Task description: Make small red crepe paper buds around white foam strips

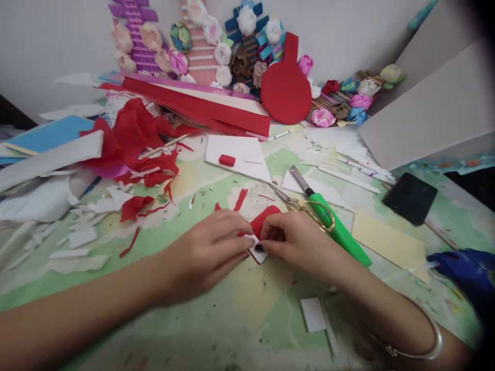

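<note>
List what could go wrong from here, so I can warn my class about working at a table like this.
1. The green-handled craft knife with a grey metal blade lies beside the right hand; its blade looks exposed, so a careless reach might cut.
2. The gold-handled metal scissors lie close to that hand and could get knocked.
3. The small white card piece at both hands' fingers could slip against the red paper.

Best way in is over the near green tabletop [228, 327] between the left forearm [100, 304] and right forearm [382, 304], just dodge the small white card [312, 315]. Ahead of the right hand [294, 237] you're kinda boxed in by gold-handled scissors [289, 201] and a green box cutter [346, 239]. Past the left hand [214, 247], crumpled red scraps [135, 123] clog the far left.
</note>
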A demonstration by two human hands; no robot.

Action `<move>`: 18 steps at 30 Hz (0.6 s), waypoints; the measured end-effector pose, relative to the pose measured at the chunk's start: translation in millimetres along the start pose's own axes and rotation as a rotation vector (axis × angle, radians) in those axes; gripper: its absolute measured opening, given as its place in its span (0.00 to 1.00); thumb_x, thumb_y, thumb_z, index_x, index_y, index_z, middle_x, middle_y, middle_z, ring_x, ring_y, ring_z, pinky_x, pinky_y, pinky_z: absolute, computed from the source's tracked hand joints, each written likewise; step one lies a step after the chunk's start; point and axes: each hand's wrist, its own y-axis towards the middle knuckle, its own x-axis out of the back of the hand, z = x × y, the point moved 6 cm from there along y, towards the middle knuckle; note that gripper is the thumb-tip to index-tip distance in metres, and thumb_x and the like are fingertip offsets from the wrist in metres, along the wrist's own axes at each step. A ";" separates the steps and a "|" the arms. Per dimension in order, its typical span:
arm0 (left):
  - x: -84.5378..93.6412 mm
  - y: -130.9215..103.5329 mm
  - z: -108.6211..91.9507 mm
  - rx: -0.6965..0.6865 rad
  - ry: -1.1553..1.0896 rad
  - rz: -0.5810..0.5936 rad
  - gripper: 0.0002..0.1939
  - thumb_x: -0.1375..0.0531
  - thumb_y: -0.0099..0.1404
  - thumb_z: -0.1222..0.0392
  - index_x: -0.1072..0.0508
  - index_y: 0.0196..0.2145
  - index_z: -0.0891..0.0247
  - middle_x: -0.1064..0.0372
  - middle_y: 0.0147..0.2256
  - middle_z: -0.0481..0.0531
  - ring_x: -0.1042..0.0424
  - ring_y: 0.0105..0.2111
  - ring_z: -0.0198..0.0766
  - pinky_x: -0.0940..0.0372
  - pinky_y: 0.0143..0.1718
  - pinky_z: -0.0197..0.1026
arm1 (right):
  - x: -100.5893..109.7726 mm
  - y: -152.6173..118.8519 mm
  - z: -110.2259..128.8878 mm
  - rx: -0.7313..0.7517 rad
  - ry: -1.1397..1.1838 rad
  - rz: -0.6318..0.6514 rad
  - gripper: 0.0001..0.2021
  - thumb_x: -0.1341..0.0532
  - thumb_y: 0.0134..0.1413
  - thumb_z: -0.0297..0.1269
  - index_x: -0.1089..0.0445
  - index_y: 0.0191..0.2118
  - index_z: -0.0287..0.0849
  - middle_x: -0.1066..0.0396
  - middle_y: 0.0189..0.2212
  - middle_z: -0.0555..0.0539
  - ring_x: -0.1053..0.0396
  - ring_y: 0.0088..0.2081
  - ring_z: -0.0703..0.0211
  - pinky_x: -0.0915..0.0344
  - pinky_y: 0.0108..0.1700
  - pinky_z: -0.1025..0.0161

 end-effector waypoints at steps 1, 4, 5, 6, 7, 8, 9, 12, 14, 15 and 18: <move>-2.7 -1.5 -5.5 -0.050 0.011 0.009 0.11 0.43 0.63 0.71 0.29 0.43 0.65 0.27 0.40 0.57 0.29 0.43 0.41 0.33 0.48 0.45 | -0.7 0.7 -0.7 -0.004 -0.005 0.003 0.04 0.38 0.46 0.27 0.29 0.25 0.39 0.29 0.22 0.51 0.35 0.25 0.66 0.43 0.27 0.69; -6.5 -4.3 -14.1 -0.117 0.086 0.028 0.11 0.45 0.65 0.71 0.29 0.44 0.66 0.25 0.39 0.59 0.27 0.43 0.42 0.31 0.48 0.45 | -1.5 1.9 -2.1 -0.015 -0.019 0.013 0.04 0.38 0.47 0.27 0.29 0.25 0.39 0.30 0.22 0.51 0.35 0.25 0.65 0.44 0.27 0.69; -6.6 -4.6 -15.4 -0.126 0.106 0.035 0.12 0.46 0.65 0.71 0.29 0.45 0.66 0.25 0.39 0.59 0.27 0.43 0.42 0.30 0.47 0.44 | -1.0 1.9 -2.2 -0.012 -0.020 0.022 0.04 0.38 0.48 0.28 0.29 0.25 0.40 0.30 0.22 0.51 0.35 0.25 0.65 0.44 0.26 0.69; -6.5 -4.7 -16.5 -0.136 0.121 0.043 0.12 0.47 0.66 0.70 0.29 0.45 0.66 0.25 0.38 0.59 0.26 0.42 0.42 0.30 0.47 0.44 | 0.5 1.8 -2.4 -0.006 -0.021 0.031 0.05 0.39 0.49 0.28 0.28 0.25 0.40 0.30 0.22 0.51 0.35 0.24 0.66 0.44 0.26 0.69; -6.7 -4.7 -17.7 -0.148 0.131 0.058 0.13 0.48 0.66 0.70 0.29 0.45 0.66 0.24 0.38 0.59 0.26 0.42 0.42 0.29 0.47 0.43 | 3.8 1.5 -2.5 0.004 -0.021 0.027 0.06 0.40 0.50 0.28 0.28 0.26 0.40 0.30 0.21 0.51 0.36 0.24 0.66 0.44 0.26 0.69; -7.3 -4.8 -18.8 -0.163 0.139 0.076 0.13 0.48 0.67 0.70 0.29 0.46 0.67 0.24 0.37 0.59 0.26 0.42 0.43 0.29 0.46 0.43 | 8.8 1.3 -3.3 0.009 -0.020 0.009 0.07 0.41 0.51 0.28 0.27 0.26 0.41 0.30 0.21 0.51 0.35 0.24 0.66 0.44 0.26 0.68; -8.0 -4.8 -19.5 -0.171 0.149 0.093 0.13 0.49 0.67 0.70 0.29 0.46 0.68 0.24 0.37 0.60 0.26 0.42 0.43 0.29 0.46 0.43 | 16.1 1.0 -5.1 0.005 -0.022 -0.034 0.08 0.42 0.52 0.28 0.27 0.27 0.41 0.30 0.22 0.51 0.35 0.24 0.65 0.43 0.27 0.68; -11.8 -5.4 -20.1 -0.178 0.187 0.136 0.14 0.50 0.67 0.71 0.29 0.47 0.70 0.25 0.37 0.61 0.26 0.41 0.44 0.28 0.44 0.44 | 45.6 -1.1 -13.3 -0.046 -0.078 -0.296 0.07 0.43 0.53 0.29 0.26 0.32 0.42 0.27 0.27 0.49 0.32 0.27 0.62 0.42 0.29 0.66; -14.3 -5.8 -20.1 -0.180 0.207 0.151 0.15 0.51 0.68 0.71 0.30 0.48 0.70 0.25 0.37 0.60 0.27 0.41 0.45 0.29 0.44 0.46 | 57.3 -2.0 -17.6 -0.084 -0.172 -0.415 0.07 0.41 0.52 0.31 0.27 0.37 0.42 0.25 0.31 0.48 0.30 0.30 0.59 0.41 0.30 0.65; -15.5 -5.8 -20.3 -0.182 0.213 0.158 0.15 0.51 0.68 0.71 0.30 0.48 0.71 0.25 0.36 0.60 0.27 0.41 0.45 0.29 0.45 0.46 | 57.8 -0.9 -18.5 -0.091 -0.212 -0.417 0.08 0.41 0.52 0.32 0.27 0.38 0.42 0.25 0.32 0.48 0.30 0.31 0.58 0.41 0.31 0.65; -16.8 -5.1 -21.0 -0.185 0.224 0.166 0.15 0.51 0.68 0.71 0.30 0.47 0.71 0.26 0.36 0.60 0.27 0.40 0.45 0.29 0.44 0.46 | 46.5 5.0 -20.3 -0.111 -0.251 -0.296 0.08 0.39 0.52 0.34 0.27 0.39 0.42 0.25 0.33 0.48 0.30 0.33 0.57 0.41 0.32 0.64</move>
